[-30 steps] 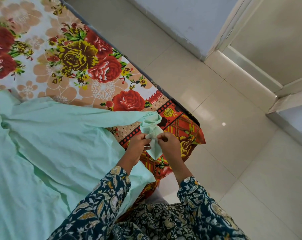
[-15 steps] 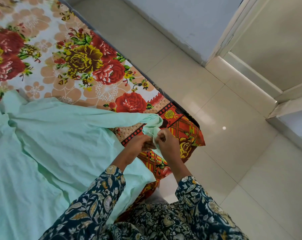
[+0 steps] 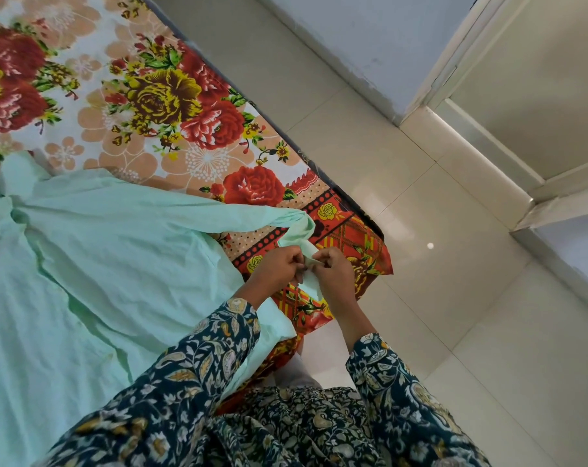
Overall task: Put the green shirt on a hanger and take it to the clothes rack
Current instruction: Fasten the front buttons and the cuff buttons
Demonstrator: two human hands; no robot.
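- The green shirt (image 3: 100, 264) lies spread out on the floral bedsheet (image 3: 184, 112). One long sleeve (image 3: 184, 210) is stretched toward the corner of the bed.
- The left hand (image 3: 279, 267) and right hand (image 3: 334, 274) meet at the end of that sleeve, just beside the bed's corner. Each has its fingers curled in and pinches the cuff (image 3: 311, 281). The cloth bunches between them and a flap hangs below.
- The fingertips are too small to show what they are working on, whether a button, a fold or a turned-out cuff.
- By this view, the task looks to be at an early, preparatory stage. The shirt is flat on the bed, not lifted, and nothing is threaded through its shoulders.
- What seems left is nearly everything the task names:
  - finish with the cuff
  - fetch a hanger
  - fit the shirt on it
  - carry it to the clothes rack
- Count of task items in view:
  - one green shirt
  - no hanger
  - no clothes rack
- Count of shirt parts: one sleeve is plainly laid out. The second cannot be made out among the folds at the left edge.
- Count of the rest:
  - two hands, both busy on the same cuff
  - two dark patterned arms of the person's own garment
  - one bedsheet
  - a pale tiled floor (image 3: 454, 332) to the right, with a door frame (image 3: 488, 139) beyond it
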